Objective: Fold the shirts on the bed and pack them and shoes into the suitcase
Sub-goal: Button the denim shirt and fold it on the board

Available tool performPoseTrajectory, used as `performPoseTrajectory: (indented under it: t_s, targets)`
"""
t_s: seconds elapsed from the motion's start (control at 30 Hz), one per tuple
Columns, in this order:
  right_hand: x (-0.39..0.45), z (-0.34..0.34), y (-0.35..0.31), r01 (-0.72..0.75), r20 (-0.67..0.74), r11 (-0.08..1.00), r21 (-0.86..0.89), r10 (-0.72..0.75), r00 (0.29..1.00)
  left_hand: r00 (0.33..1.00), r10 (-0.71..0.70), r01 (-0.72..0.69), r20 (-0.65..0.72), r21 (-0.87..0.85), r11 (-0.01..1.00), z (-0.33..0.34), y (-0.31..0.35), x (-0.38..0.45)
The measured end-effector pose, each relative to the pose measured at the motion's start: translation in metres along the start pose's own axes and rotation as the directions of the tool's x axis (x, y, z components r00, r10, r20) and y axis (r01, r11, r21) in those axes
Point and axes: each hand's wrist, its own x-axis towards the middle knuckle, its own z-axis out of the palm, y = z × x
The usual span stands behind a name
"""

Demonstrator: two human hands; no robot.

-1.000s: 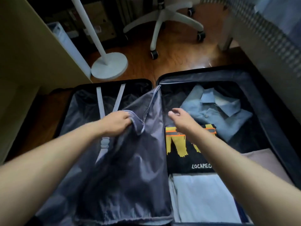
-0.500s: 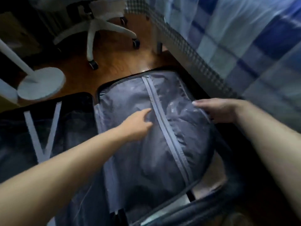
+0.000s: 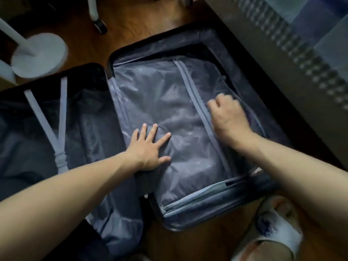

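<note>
Head view: the suitcase (image 3: 243,59) lies wide open on the brown floor (image 3: 131,21). Its right half is covered by a gray zip flap (image 3: 169,102), which lies flat and puffy over what is packed under it. The shirts are hidden, so I cannot tell how they lie.

The left hand (image 3: 148,147) lies flat on the flap at about 7 o'clock from the flap's middle, with its fingers straight and spread apart.

The right hand (image 3: 227,117) is at about 3 o'clock, just beside the light zipper strip (image 3: 199,110). Its fingers are curled down onto the flap; I cannot tell if they pinch anything.

The left half of the case shows two pale straps (image 3: 54,117) in a V.

A slipper (image 3: 273,228) on a foot is at 5 o'clock. A white lamp base (image 3: 41,55) sits at 10 o'clock. The bed (image 3: 301,44) is at 2 o'clock.
</note>
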Motion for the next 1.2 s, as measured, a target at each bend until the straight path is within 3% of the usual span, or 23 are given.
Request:
performPoseTrajectory:
  t_s: [0.07,0.17,0.23,0.37,0.43,0.63,0.7,0.8,0.87,0.97,1.07,1.2]
  targets:
    - [-0.026,-0.003,-0.057,0.279,0.100,0.900,0.334,-0.328,0.939,1.000,0.020,-0.019,0.017,-0.064,0.998,-0.009,-0.008,0.006]
    - [-0.089,-0.001,-0.129,0.283,0.340,0.714,0.641,-0.594,0.729,0.997,0.072,-0.074,-0.026,-0.072,0.995,-0.019,-0.026,0.004]
    - [-0.123,0.005,-0.154,0.234,0.424,0.723,0.650,-0.601,0.678,0.996,0.087,-0.087,-0.028,-0.015,0.996,-0.015,-0.034,-0.008]
    - [-0.128,0.007,-0.167,0.034,0.521,0.752,0.658,-0.487,0.701,0.993,0.117,-0.117,-0.006,0.059,0.991,0.012,-0.038,-0.029]
    - [-0.122,0.005,-0.168,0.034,0.527,0.734,0.678,-0.518,0.674,0.986,0.157,-0.152,-0.051,0.095,0.984,0.022,-0.040,-0.030]
    - [-0.115,-0.001,-0.165,0.275,0.424,0.716,0.642,-0.630,0.651,0.983,0.176,-0.171,-0.051,0.083,0.982,0.020,-0.043,-0.029]
    - [-0.111,-0.004,-0.164,0.426,0.330,0.626,0.653,-0.742,0.584,0.984,0.173,-0.169,-0.050,0.076,0.983,0.020,-0.042,-0.029]
    - [-0.106,-0.011,-0.160,0.662,0.202,0.452,0.598,-0.884,0.421,0.983,0.176,-0.172,-0.056,0.068,0.983,0.020,-0.042,-0.029]
    - [-0.106,-0.016,-0.157,0.686,0.187,0.418,0.596,-0.903,0.387,0.983,0.175,-0.171,-0.058,0.069,0.983,0.021,-0.042,-0.029]
    - [-0.107,-0.023,-0.156,0.579,0.290,0.511,0.636,-0.853,0.435,0.985,0.162,-0.158,-0.050,0.076,0.984,0.020,-0.040,-0.030]
    - [-0.110,-0.032,-0.166,0.266,0.486,0.699,0.664,-0.674,0.557,0.991,0.119,-0.115,-0.064,0.061,0.992,0.018,-0.031,-0.031]
    - [-0.112,-0.041,-0.174,-0.038,0.699,0.850,0.525,-0.405,0.589,0.996,0.036,-0.041,-0.084,-0.064,0.997,0.013,-0.010,-0.029]
